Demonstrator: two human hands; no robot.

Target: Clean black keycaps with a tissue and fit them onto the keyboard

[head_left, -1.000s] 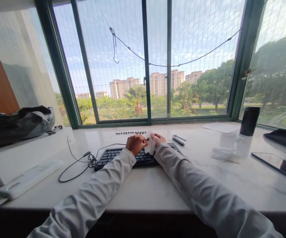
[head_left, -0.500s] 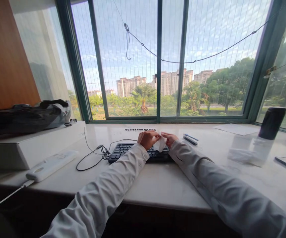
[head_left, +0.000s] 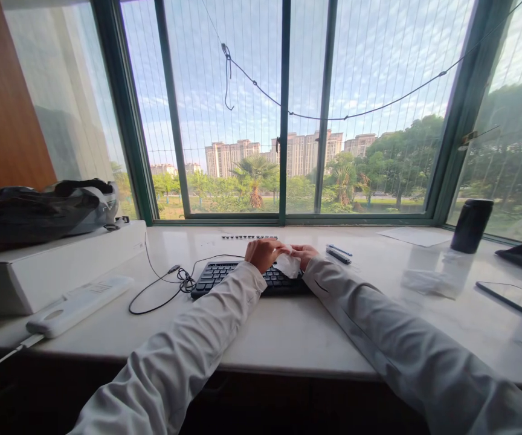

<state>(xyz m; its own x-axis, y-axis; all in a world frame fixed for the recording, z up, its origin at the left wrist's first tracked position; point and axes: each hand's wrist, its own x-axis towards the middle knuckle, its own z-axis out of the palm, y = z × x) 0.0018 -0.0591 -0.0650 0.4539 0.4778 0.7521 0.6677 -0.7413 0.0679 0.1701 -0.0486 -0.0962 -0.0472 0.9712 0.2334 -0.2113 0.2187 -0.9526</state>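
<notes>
A thin white tissue (head_left: 287,266) hangs between my two hands, above a black keyboard (head_left: 215,275). My left hand (head_left: 261,254) pinches the tissue from the left, its fingers closed and pointing right. From the other side my right hand (head_left: 304,255) is closed on it as well, fingertips close to those of the left. My hands and sleeves cover the middle and right part of the keyboard. Its black cable (head_left: 187,281) lies coiled to the left. Behind the keyboard, a row of small dark keycaps (head_left: 249,237) lies near the window.
Pens (head_left: 339,254) lie right of my right hand. Farther right are a crumpled clear plastic bag (head_left: 428,281), a paper sheet (head_left: 408,235), a black cylinder (head_left: 471,226) and a phone (head_left: 517,300). At left are a white power strip (head_left: 80,306) and a white box (head_left: 68,260).
My view has turned a little to the right. The tissue is bunched differently between my fingers, and my hands have come slightly closer together.
</notes>
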